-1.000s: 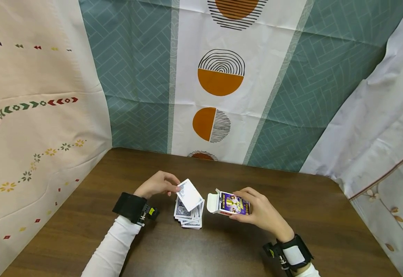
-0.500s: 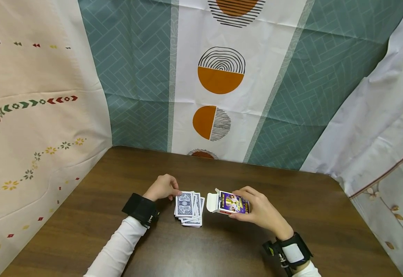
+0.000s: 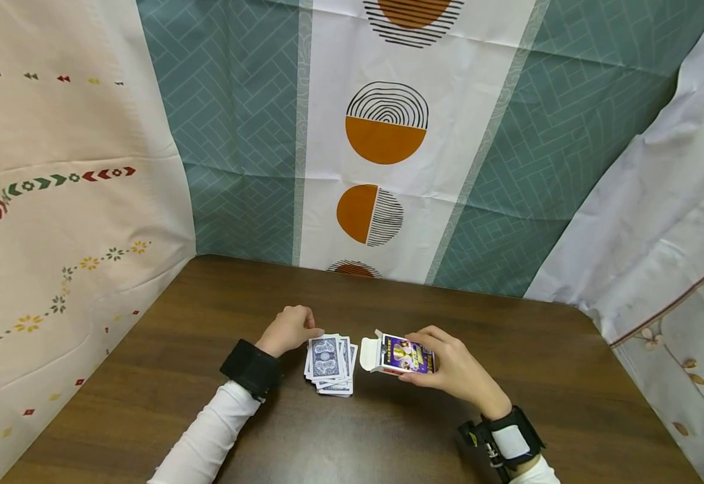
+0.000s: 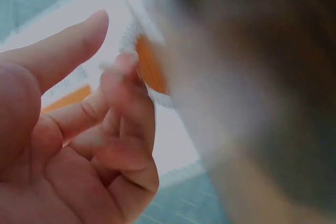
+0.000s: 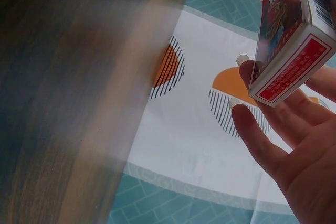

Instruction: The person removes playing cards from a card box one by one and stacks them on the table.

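A pile of playing cards (image 3: 325, 359) lies on the table, blue patterned backs up and edges unevenly stacked. My left hand (image 3: 288, 331) is at the pile's upper left corner, fingertips right by the top card's edge. In the left wrist view, the thumb of that left hand (image 4: 79, 145) stands apart from the bent fingers, with a gap between them. My right hand (image 3: 448, 363) grips a purple and white card box (image 3: 409, 355) between thumb and fingers. Its white flap (image 3: 371, 354) hangs open toward the pile. The right wrist view shows the card box's red-and-white end (image 5: 291, 72).
The brown wooden table (image 3: 388, 437) spreads around both hands. Behind it hangs a teal and white cloth (image 3: 352, 222) with orange circles. A cream patterned cloth (image 3: 85, 222) is at the left, and a white curtain (image 3: 660, 222) at the right.
A second ago my left hand held a card tilted above the pile; that card is now down on it. The left hand has since shifted slightly right. My right hand and the card box stay put.
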The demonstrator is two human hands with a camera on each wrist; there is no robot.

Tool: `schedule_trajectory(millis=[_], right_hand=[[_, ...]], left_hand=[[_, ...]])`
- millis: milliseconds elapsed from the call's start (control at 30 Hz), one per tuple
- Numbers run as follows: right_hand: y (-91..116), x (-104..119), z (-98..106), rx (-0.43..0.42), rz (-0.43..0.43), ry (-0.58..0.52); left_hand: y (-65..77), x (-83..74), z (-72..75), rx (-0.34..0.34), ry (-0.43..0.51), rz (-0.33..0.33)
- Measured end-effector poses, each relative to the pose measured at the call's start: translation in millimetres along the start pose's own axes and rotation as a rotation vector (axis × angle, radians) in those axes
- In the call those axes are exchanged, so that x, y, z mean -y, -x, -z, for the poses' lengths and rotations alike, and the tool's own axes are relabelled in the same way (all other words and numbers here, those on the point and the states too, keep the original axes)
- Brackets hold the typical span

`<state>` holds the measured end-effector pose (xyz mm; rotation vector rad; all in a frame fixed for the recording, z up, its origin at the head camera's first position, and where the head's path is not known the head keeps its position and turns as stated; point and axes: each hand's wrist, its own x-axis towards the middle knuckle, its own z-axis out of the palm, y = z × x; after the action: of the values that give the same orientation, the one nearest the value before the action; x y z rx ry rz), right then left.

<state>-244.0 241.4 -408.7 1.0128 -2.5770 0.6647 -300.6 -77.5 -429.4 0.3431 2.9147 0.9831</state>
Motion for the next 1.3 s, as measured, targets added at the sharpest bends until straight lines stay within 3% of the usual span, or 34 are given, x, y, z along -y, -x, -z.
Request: schedule_trajectory(millis=[67, 167, 233, 300, 433, 500, 567, 800, 900, 1067, 1300], right_hand=[[0.1, 0.5, -0.5, 0.002, 0.001, 0.001], [0.5, 1.2, -2.1, 0.001, 0.005, 0.006], [0.6, 2.3, -3.1, -0.003, 0.012, 0.009], [0.5, 3.5, -4.3, -0.003, 0.020, 0.012], [-0.3, 6.2, -4.6, -0.002, 0.031, 0.016], [-0.6, 7.3, -4.6, 0.000, 0.034, 0.015], [-0.8, 8.3, -4.3, 0.002, 0.035, 0.011], [-1.8, 11.8, -2.7, -0.006, 0.049, -0.009], [-1.8, 13.6, -2.5, -0.006, 0.055, -0.017], [-1.2, 12.5, -2.8, -0.006, 0.051, -0.020], [-1.1, 5.9, -2.0, -0.013, 0.039, -0.014]], left_hand=[[5.4, -14.1, 0.8, 0.012, 0.045, -0.086], [15.5, -38.9, -1.2, 0.094, 0.170, -0.217], [22.8, -53.7, -5.3, 0.130, 0.232, -0.248], [29.2, -64.2, -11.3, 0.107, 0.242, -0.228], [37.1, -75.4, -22.2, -0.023, 0.198, -0.152], [39.0, -77.4, -25.9, -0.067, 0.193, -0.148], [40.0, -78.6, -27.9, -0.066, 0.208, -0.164], [40.7, -80.8, -29.4, 0.017, 0.217, -0.212], [40.0, -80.6, -28.3, 0.084, 0.291, -0.181], [35.5, -76.4, -22.5, 0.242, 0.492, -0.068], [29.6, -66.5, -5.9, 0.328, 0.546, -0.070]])
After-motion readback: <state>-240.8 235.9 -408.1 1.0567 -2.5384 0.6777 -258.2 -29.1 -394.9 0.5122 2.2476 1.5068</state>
